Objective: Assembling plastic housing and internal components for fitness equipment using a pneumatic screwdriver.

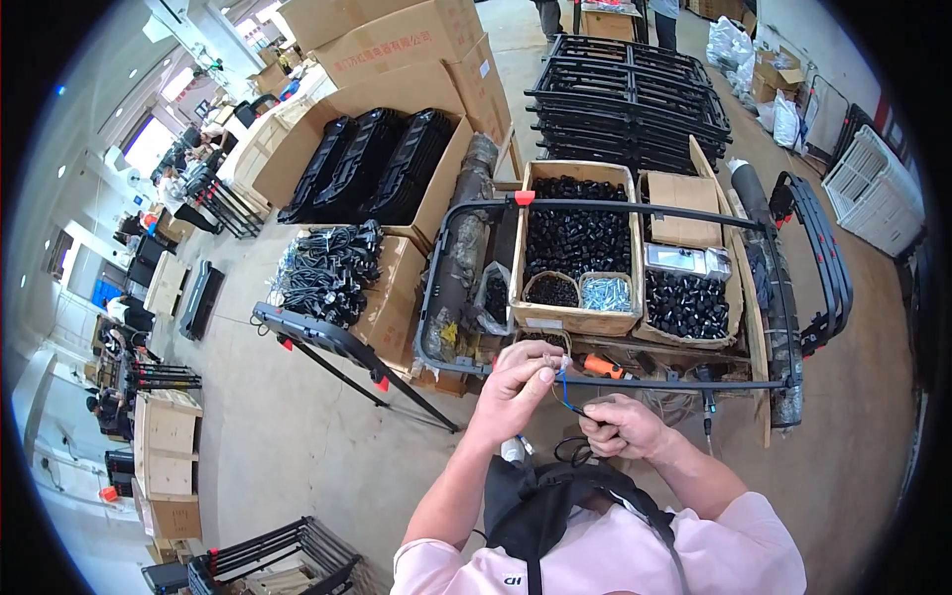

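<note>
Two hands close together just above the chest: left hand (518, 375) pinching a small pale fitting, fingers curled shut; right hand (617, 424) closed on a thin blue and black wire (567, 402) strung between both. Just beyond, black tube frame (595, 207) lying across open cardboard boxes (573, 315) of black plastic caps and silver screws. Likely risks: slipping from the pinch, dropping among boxes, kinking under tension.
</note>
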Demonstrator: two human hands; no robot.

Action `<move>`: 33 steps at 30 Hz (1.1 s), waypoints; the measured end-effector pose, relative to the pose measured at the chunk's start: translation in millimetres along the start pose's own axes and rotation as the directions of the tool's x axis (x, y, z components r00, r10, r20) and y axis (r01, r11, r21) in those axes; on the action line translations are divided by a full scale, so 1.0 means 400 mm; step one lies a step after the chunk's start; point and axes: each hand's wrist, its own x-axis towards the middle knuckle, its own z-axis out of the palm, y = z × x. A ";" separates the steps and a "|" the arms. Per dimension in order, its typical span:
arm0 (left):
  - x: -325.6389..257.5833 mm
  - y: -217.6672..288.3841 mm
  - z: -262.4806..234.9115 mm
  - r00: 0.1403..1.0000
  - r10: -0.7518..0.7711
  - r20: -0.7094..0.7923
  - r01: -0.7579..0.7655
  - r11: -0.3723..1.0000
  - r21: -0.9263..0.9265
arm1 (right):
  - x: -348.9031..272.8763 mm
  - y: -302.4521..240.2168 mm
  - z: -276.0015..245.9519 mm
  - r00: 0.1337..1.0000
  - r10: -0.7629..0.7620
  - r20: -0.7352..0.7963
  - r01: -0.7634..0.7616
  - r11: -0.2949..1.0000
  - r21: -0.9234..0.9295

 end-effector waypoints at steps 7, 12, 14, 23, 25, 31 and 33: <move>-0.105 -0.155 -0.133 0.954 -0.297 -0.036 0.283 0.936 -0.207 | 0.163 0.088 0.055 0.989 0.039 -0.139 -0.048 0.997 -0.066; -0.159 -0.234 -0.198 0.935 -0.327 -0.136 0.313 0.943 -0.114 | 0.299 0.146 0.090 0.962 0.083 -0.261 -0.105 0.992 -0.073; -0.172 -0.248 -0.225 0.924 -0.331 -0.190 0.347 0.936 0.055 | 0.353 0.175 0.088 0.947 0.101 -0.306 -0.128 0.989 -0.070; -0.219 -0.465 -0.313 0.857 -0.502 -0.116 0.407 0.798 -0.445 | 0.481 0.235 0.112 0.913 0.083 -0.399 -0.118 0.991 -0.064; -0.222 -0.484 -0.324 0.822 -0.561 -0.092 0.442 0.733 -0.517 | 0.495 0.241 0.115 0.908 0.082 -0.410 -0.117 0.991 -0.060; -0.247 -0.542 -0.307 0.741 -0.672 -0.011 0.386 0.440 -0.811 | 0.529 0.267 0.104 0.918 0.053 -0.393 -0.081 0.995 -0.053; -0.259 -0.562 -0.312 0.662 -0.745 0.085 0.565 0.421 -0.709 | 0.538 0.272 0.106 0.923 0.036 -0.384 -0.056 0.997 -0.043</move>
